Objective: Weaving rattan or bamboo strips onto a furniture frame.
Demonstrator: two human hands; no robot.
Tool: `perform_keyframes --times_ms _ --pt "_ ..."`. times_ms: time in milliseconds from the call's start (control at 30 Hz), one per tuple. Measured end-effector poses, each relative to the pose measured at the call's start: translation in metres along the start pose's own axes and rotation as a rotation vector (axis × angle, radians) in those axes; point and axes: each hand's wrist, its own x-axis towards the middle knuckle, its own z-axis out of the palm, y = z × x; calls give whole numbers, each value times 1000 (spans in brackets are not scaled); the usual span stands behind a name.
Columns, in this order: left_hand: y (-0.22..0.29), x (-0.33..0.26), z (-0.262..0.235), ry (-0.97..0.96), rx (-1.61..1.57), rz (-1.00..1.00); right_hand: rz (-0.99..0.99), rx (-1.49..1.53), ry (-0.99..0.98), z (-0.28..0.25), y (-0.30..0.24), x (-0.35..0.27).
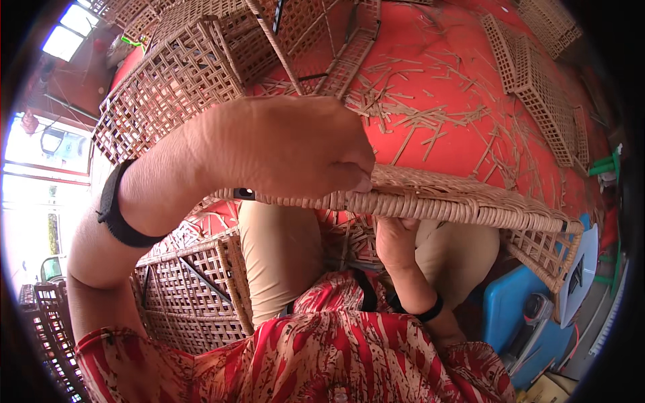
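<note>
A woven rattan piece (pixel 463 206) with a tightly wrapped rim lies across my lap, reaching from beneath my left wrist to the lower right. My left hand (pixel 289 144) is closed above its rim, knuckles up, with a fingertip close to the wrapping. Whatever it pinches is hidden under the hand. From below, my right hand (pixel 396 242) grips the same piece just under the rim, its fingers curled and partly covered by the edge. A small dark slot shows in the rim below my left wrist.
Large open-weave rattan baskets (pixel 171 84) stand at the upper left. Cut rattan strips (pixel 410 117) litter the red floor covering (pixel 457 151). More woven panels (pixel 537 101) lie at the far right. A blue stool (pixel 510 302) holding tools is by my right side; another woven basket (pixel 195 299) sits at my left.
</note>
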Motion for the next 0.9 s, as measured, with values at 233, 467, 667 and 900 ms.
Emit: perform_keyframes --times_ms 233,467,667,900 --pt "10 -1 5 21 189 -13 -417 -939 -156 -16 3 -8" --pt "18 -6 23 194 231 -57 -498 -1003 -118 -14 2 -8" --pt "20 -9 28 214 235 -104 -492 -1191 -117 -12 -10 -10" --pt "17 -10 28 212 228 -87 -555 -1154 -211 0 -34 0"
